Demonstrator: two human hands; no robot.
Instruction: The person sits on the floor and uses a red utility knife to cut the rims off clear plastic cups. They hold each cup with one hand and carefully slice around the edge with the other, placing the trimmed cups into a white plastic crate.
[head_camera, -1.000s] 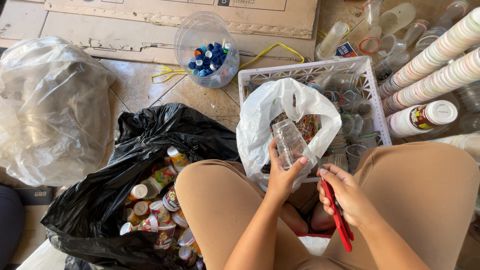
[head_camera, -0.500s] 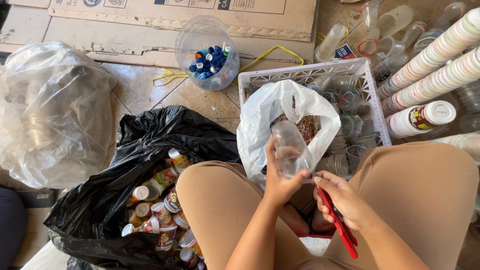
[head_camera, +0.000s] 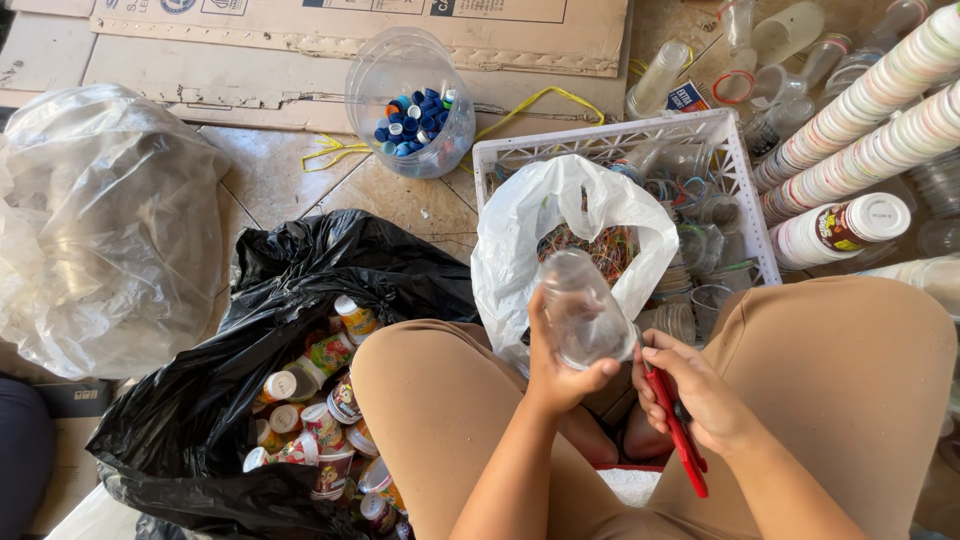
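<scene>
Just right of centre, low in the frame, the left hand (head_camera: 555, 365) is wrapped around a clear plastic bottle (head_camera: 580, 310), fingers curled behind it and thumb across the front, the bottle tilted with its neck toward the upper left. Beside it the right hand (head_camera: 700, 395) is closed on a red-handled cutter (head_camera: 680, 435), whose handle runs down toward the lower right; its tip sits right at the bottle's lower edge (whether it touches, I cannot tell).

Behind the bottle a white plastic bag (head_camera: 570, 225) gapes open, showing a tangle of coloured rings inside. It leans against a white lattice crate (head_camera: 735, 175) at the upper right, which holds clear cups and loose rings. Further right lie long stacks of white cups (head_camera: 880, 100), one with a red and yellow label band.

At the lower left a black rubbish bag (head_camera: 250, 340) is open on small pots with colourful printed labels and white lids. Top centre stands a clear round tub (head_camera: 410, 100) of mostly blue caps, on flattened brown cardboard (head_camera: 250, 60). A large clear bag (head_camera: 100, 230) fills the left edge.
</scene>
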